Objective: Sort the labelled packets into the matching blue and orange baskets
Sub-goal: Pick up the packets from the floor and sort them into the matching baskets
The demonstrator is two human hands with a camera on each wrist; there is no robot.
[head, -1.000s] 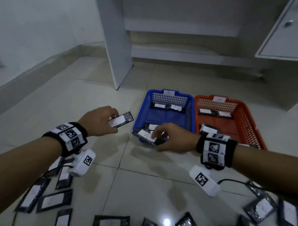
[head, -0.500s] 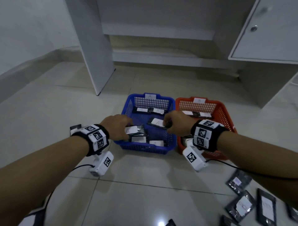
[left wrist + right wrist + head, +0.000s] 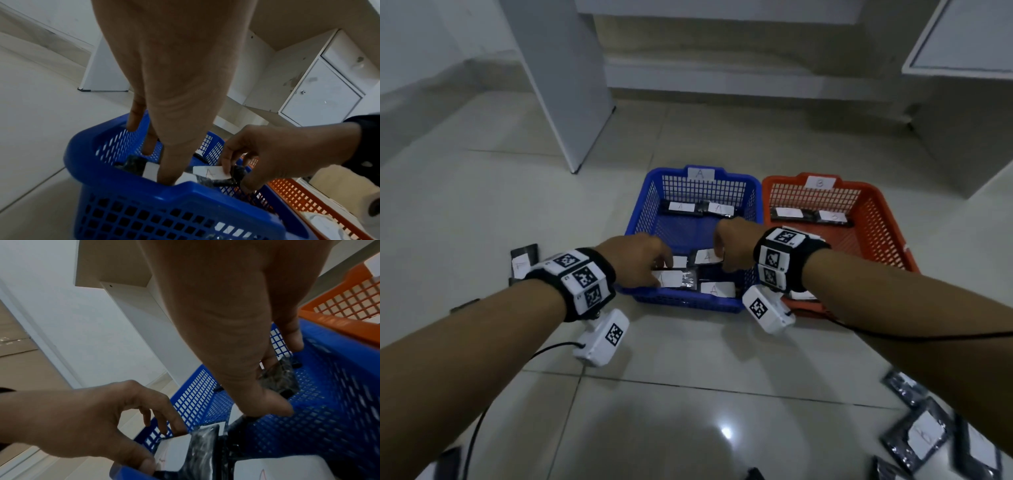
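The blue basket (image 3: 643,212) marked A stands on the floor, with the orange basket (image 3: 876,219) marked B touching its right side. Both hold several dark packets with white labels. My left hand (image 3: 661,274) reaches over the blue basket's near left corner and pinches a packet (image 3: 671,278) by its white label, low inside the basket. My right hand (image 3: 720,257) is just right of it, pinching an A-labelled packet (image 3: 707,257) between thumb and forefinger. In the left wrist view the right hand (image 3: 232,175) holds that packet (image 3: 207,173) above the basket's contents.
Loose packets (image 3: 928,435) lie on the tiles at the lower right, and one packet (image 3: 524,260) lies left of my left wrist. A white desk panel (image 3: 561,85) stands behind the baskets on the left, a cabinet (image 3: 962,51) on the right.
Both hands have moved forward with their packets, from in front of the blue basket to over it, and have dropped lower inside. The right hand has crossed to the basket's right half.
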